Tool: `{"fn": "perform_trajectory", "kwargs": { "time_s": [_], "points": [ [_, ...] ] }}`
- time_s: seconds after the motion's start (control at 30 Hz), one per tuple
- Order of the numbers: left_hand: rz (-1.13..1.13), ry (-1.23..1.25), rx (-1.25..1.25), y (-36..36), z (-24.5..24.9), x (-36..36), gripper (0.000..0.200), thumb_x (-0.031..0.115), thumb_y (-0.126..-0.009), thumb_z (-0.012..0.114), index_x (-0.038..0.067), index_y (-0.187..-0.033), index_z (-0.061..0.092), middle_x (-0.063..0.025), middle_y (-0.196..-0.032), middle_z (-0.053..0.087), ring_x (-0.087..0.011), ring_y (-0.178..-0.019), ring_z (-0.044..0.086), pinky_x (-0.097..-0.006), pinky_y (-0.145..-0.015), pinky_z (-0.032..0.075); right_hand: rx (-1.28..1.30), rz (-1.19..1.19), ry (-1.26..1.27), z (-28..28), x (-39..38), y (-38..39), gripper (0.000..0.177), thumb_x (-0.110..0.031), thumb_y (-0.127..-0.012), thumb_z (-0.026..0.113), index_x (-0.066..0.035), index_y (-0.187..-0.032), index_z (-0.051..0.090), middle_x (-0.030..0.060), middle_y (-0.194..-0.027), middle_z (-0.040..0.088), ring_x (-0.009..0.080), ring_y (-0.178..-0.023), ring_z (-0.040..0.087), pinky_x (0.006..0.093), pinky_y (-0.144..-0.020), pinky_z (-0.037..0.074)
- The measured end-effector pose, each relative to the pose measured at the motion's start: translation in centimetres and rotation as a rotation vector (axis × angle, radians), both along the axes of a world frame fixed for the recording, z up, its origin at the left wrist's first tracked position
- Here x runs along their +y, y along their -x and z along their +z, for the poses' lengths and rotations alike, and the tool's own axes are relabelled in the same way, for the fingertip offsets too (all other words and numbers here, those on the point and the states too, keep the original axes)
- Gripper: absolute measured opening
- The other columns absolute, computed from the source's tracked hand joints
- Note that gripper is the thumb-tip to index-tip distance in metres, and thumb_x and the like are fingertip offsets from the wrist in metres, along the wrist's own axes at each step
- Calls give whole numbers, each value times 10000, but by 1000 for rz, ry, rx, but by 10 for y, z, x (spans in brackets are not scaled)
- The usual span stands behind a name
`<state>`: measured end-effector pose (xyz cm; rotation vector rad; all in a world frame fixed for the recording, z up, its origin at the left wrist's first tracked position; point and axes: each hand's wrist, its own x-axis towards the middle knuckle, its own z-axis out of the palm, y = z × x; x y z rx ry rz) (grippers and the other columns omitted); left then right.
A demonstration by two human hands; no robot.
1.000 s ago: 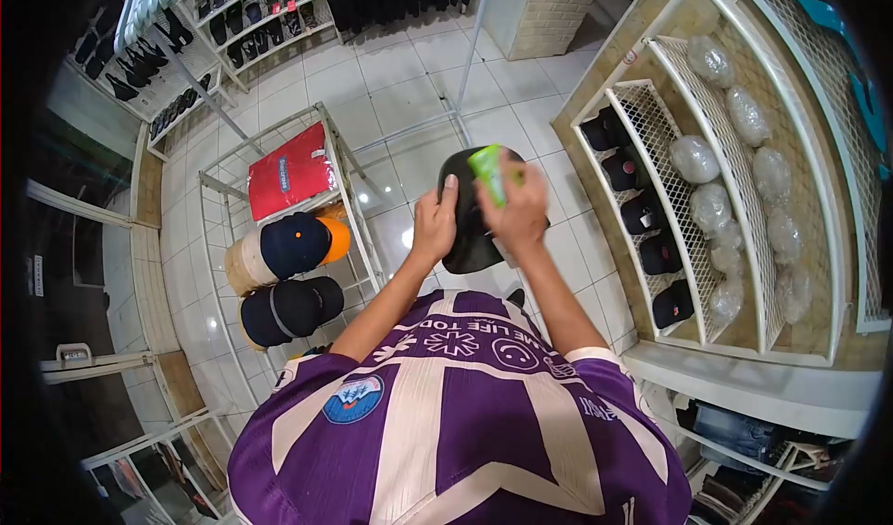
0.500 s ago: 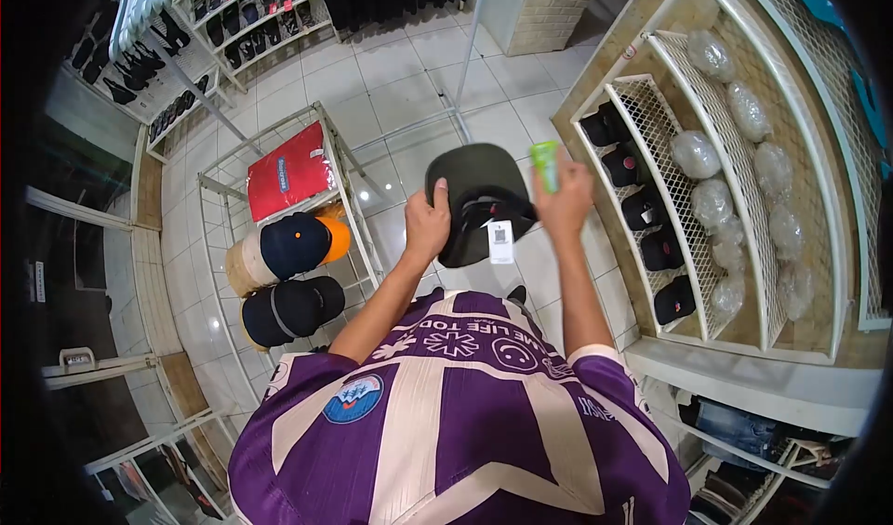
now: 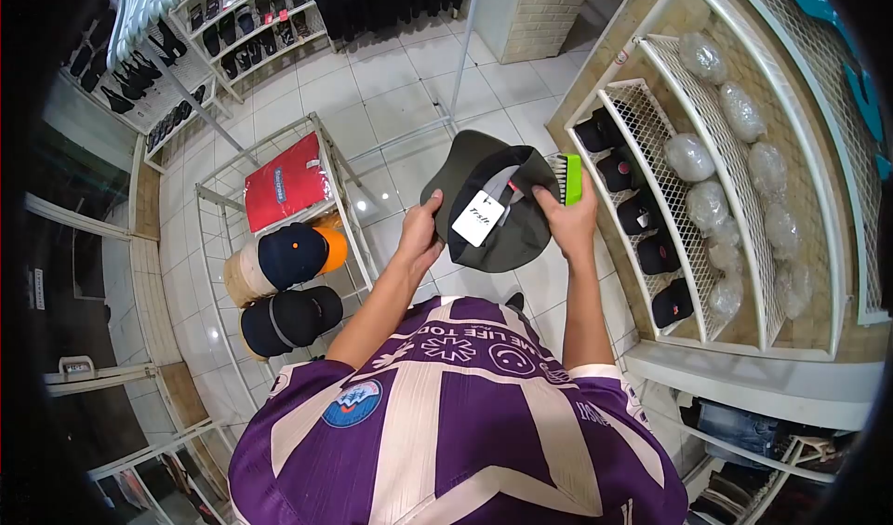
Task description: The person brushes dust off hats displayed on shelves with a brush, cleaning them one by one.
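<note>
In the head view a dark olive cap (image 3: 510, 245) is held up in front of me, its inside partly facing me. A white tag (image 3: 477, 219) with dark lettering hangs over the opening. My left hand (image 3: 422, 230) grips the cap's left side near the brim, thumb on top. At the cap's right edge is my right hand (image 3: 570, 220), its thumb pressed on the fabric. That same hand also holds a green brush (image 3: 573, 180), whose pale bristles point left toward the cap. The fingers behind the cap and brush are largely hidden.
To the left, a white wire rack (image 3: 210, 193) carries a red packaged garment (image 3: 290, 183) and several caps (image 3: 296, 249). On the right, a slanted shelf (image 3: 693, 190) holds black caps (image 3: 659, 248) and clear plastic-wrapped bundles (image 3: 706, 207). Shoe shelves (image 3: 253, 32) stand at the back.
The cap has turned, so its opening and the tag's lettered side now face me. My right hand has come onto the cap's right edge, and the brush has turned to show its bristles.
</note>
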<state>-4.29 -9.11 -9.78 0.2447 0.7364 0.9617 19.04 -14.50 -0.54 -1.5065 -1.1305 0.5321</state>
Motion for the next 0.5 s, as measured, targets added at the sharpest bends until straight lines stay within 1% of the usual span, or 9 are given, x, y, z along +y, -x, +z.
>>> {"fn": "perform_trajectory", "kwargs": {
  "time_s": [0.1, 0.17, 0.23, 0.27, 0.33, 0.37, 0.43, 0.47, 0.5],
  "points": [
    [9, -66, 489, -1, 23, -9, 474, 182, -1011, 609, -33, -1415, 485, -254, -1281, 618, -307, -1161, 641, -409, -1007, 518, 218, 134, 110, -6, 7, -20, 472, -59, -751, 770, 14, -1197, 633, 77, -1007, 716, 161, -881, 668, 300, -825, 535],
    [95, -232, 800, 2, -1, -4, 713, 283, -944, 703, 11, -1519, 383, -197, -1345, 613, -323, -1268, 583, -386, -1087, 443, 269, 287, 265, -2, 9, -29, 458, -50, -745, 770, 15, -1179, 639, 73, -1019, 713, 157, -887, 666, 297, -821, 534],
    [135, -1073, 1366, 10, 41, -6, 792, 370, -882, 765, 29, -1509, 422, -215, -1388, 589, -355, -1355, 500, -412, -1156, 367, 245, 301, 290, 10, 14, -30, 482, -47, -736, 770, 25, -1194, 636, 79, -1030, 713, 157, -898, 664, 297, -822, 534],
    [130, -1072, 1362, 9, 61, -7, 792, 370, -882, 765, 29, -1509, 422, -215, -1388, 589, -355, -1355, 500, -412, -1156, 367, 216, 348, 339, 12, 17, -29, 496, -52, -734, 772, 27, -1203, 634, 81, -1035, 713, 158, -904, 662, 297, -825, 533],
    [-19, -1585, 1458, 0, 99, 0, 614, 414, -865, 747, 32, -1328, 620, -257, -1176, 678, -398, -1176, 619, -424, -1000, 501, 152, 447, 408, 19, 24, -24, 537, -72, -728, 785, 32, -1231, 627, 86, -1051, 713, 162, -921, 656, 296, -839, 530],
    [-15, -1588, 1459, -4, 115, 4, 614, 414, -865, 747, 32, -1328, 620, -257, -1176, 678, -398, -1176, 619, -424, -1000, 501, 150, 448, 404, 20, 27, -19, 537, -72, -728, 785, 32, -1231, 627, 86, -1051, 713, 162, -921, 656, 296, -839, 530],
    [-607, -1209, 1439, -13, 137, 12, 454, 433, -858, 726, 27, -1063, 738, -242, -845, 705, -415, -863, 685, -448, -787, 553, 131, 555, 326, 25, 32, -11, 543, -88, -733, 785, 34, -1236, 622, 89, -1050, 714, 156, -919, 652, 294, -847, 526],
    [-499, -1300, 1361, -15, 128, 17, 442, 410, -880, 690, -29, -836, 711, -248, -643, 624, -462, -658, 627, -504, -657, 515, 5, 542, 346, 30, 32, -10, 615, -168, -743, 817, 55, -1275, 604, 151, -1076, 706, 209, -964, 666, 330, -888, 521],
    [-504, -1308, 1355, -17, 123, 21, 442, 410, -880, 690, -29, -836, 711, -248, -643, 624, -462, -658, 627, -504, -657, 515, 5, 532, 344, 30, 30, -11, 615, -168, -743, 817, 55, -1275, 604, 151, -1076, 706, 209, -964, 666, 330, -888, 521]
  ]
}}
